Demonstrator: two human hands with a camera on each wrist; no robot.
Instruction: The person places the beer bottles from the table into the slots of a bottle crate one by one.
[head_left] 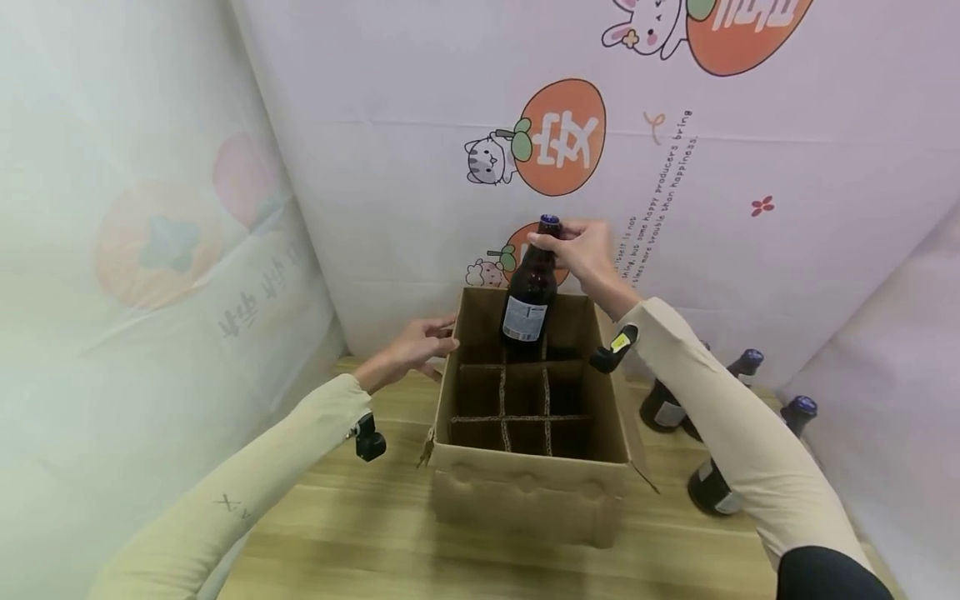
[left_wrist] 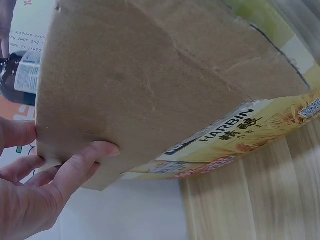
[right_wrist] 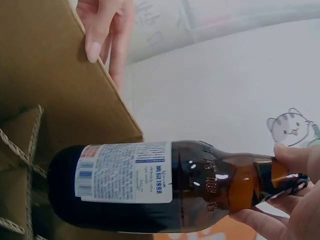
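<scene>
Likely loading: right hand [head_left: 585, 250] grips bottle [head_left: 528, 304] at carton [head_left: 528, 472] opening, mid-frame; left hand [head_left: 418, 343] pinches rim [head_left: 446, 392]. Next probably needs straight lowering.

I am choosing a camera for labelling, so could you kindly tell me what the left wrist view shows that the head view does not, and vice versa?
Only the left wrist view shows the HARBIN lettering on the yellow printed side of the box. Only the head view shows the dividers inside it and the bottles standing to its right. Both show the left hand at the box's edge, the held bottle and the wooden tabletop.
</scene>
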